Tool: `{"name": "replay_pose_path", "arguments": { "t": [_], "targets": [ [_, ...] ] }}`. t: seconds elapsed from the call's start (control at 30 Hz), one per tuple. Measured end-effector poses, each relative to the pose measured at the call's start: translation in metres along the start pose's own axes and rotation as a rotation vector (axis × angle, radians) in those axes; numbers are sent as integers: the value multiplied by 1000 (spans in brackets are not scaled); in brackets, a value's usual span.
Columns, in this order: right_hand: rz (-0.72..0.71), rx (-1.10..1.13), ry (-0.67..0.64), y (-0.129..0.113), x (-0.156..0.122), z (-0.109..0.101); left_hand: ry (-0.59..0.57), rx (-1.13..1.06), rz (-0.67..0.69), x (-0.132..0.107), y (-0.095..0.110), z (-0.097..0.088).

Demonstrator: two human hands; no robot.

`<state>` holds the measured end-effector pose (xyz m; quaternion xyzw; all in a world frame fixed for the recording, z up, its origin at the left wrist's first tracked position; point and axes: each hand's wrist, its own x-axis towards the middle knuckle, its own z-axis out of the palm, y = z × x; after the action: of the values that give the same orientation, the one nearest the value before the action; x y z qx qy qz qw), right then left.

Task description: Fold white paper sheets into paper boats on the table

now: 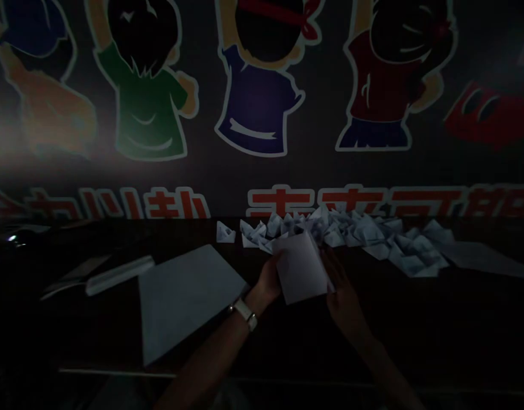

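A folded sheet of white paper (299,267) is held up over the dark table between my two hands. My left hand (270,279) grips its left edge, the thumb on the near face and the other fingers behind it. At the right edge, where a narrow fold stands out, my right hand (342,290) has its fingers on the paper. Just behind rises a heap of folded paper boats (368,230). One paper boat (225,232) stands apart at the heap's left end.
A large white sheet (185,296) lies to the left, under my left forearm. Beyond it are a rolled paper (119,275) and flat papers (76,276). Another sheet (488,257) lies at the right. A wall with painted figures (256,108) stands behind the table. The light is dim.
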<state>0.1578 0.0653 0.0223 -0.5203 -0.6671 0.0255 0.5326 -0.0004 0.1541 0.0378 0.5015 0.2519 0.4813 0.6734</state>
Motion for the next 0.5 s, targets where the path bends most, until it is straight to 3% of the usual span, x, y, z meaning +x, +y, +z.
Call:
{"name": "replay_pose_path", "arguments": {
  "t": [0.1, 0.27, 0.5],
  "targets": [
    [-157, -119, -153, -9, -3, 1, -56, -248, -107, -3, 6, 3],
    [-253, -278, -244, -4, -6, 9, -163, -421, -177, -9, 10, 10],
    [-347, -382, -291, -5, -6, 10, -48, -358, -106, -9, 2, 13]
  ]
}}
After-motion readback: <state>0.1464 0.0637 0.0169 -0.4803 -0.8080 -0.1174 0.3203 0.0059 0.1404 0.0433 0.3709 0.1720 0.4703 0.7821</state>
